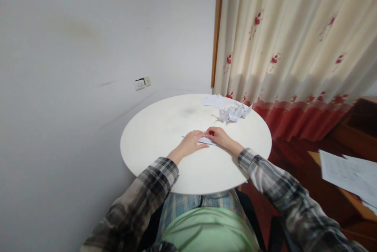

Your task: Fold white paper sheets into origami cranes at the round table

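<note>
A folded piece of white paper [208,140] lies on the round white table [153,146], partly covered by my hands. My left hand [193,141] rests across it, holding it against the tabletop with the thumb on the near side and the fingers on the far side. With thumb and fingers curled together, my right hand [217,135] pinches the paper's far edge close to my left fingertips. Beyond my hands sit several folded white paper pieces [234,113] in a loose heap, and flatter white sheets [213,101] lie behind them.
A white wall [88,106] with a socket [139,84] borders the table on the left. Floral curtains [273,47] hang behind on the right. Printed sheets [347,173] lie on wooden furniture [353,208] at the lower right.
</note>
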A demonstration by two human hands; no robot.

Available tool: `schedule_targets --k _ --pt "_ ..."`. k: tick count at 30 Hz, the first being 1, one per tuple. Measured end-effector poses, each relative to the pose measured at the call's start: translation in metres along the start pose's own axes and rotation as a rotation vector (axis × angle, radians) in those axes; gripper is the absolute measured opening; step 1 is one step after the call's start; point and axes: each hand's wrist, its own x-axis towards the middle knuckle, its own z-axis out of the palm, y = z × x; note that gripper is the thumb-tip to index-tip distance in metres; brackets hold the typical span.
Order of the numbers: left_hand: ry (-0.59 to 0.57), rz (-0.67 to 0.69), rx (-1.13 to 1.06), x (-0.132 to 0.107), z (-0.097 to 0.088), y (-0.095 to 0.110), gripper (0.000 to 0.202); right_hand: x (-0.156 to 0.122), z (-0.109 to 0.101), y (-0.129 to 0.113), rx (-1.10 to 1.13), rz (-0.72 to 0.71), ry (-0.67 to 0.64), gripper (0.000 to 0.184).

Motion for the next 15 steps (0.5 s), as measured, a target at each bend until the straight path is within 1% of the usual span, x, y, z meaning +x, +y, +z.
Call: schedule_targets --k 1,4,6,11,15 --pt "-0.006 0.015 -0.006 -0.0001 -0.0001 -0.0004 0.037 -0.0001 -0.0002 0.0002 0.009 0.003 0.004 0.008" --pt "-0.019 0.044 -0.011 0.0005 -0.0011 -0.0012 0.026 0.0002 -0.0006 0.0002 0.035 0.014 0.011 0.007" --pt "-0.016 0.046 -0.016 0.0013 -0.0022 -0.0007 0.024 0.0007 -0.0008 -0.0003 0.055 0.025 0.015 0.006" --pt "-0.016 -0.031 -0.040 0.0029 -0.0046 0.0039 0.025 0.0014 -0.0019 -0.0027 0.135 0.055 0.034 0.005" --pt "-0.006 -0.076 -0.040 0.0024 -0.0061 0.0081 0.025 0.0018 -0.0022 -0.0052 0.239 0.110 0.062 0.006"
